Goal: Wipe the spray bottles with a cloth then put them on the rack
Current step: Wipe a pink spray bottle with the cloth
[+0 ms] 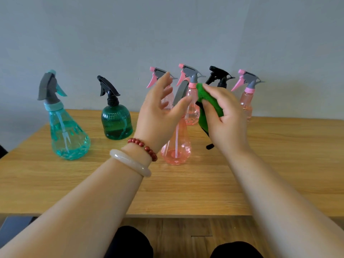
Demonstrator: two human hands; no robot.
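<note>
The left hand (160,112) is raised with fingers spread and relaxed, gripping nothing. Its thumb lies across the grey sprayer of the near pink bottle (176,146); whether they touch cannot be told. A bead bracelet (143,146) and a pale bangle (130,162) circle that wrist. Just beside it at three o'clock, the right hand (229,118) pinches a folded green cloth (210,103) between thumb and fingers, level with the sprayer.

The table (279,164) is pale wood with a straight grain. Behind its far edge rises a plain grey wall (167,25). Below the near edge show a wooden floor (176,229) and the person's dark-clad knees (130,243).

Seven spray bottles stand upright on the table. At nine o'clock is the teal bottle (68,135), cone-shaped with a grey head and a dip tube visible inside. At ten o'clock is the squat green bottle (116,123) with a black head; a darker band low in its body looks like liquid. The near pink bottle stands at the centre, its tube reaching the base; its fill cannot be told. From twelve to two o'clock a row of four lines the far edge: the first pink bottle (158,72), mostly hidden by the left hand, the second pink bottle (191,112), the black-headed bottle (218,75) behind the cloth, and the last pink bottle (246,103).
</note>
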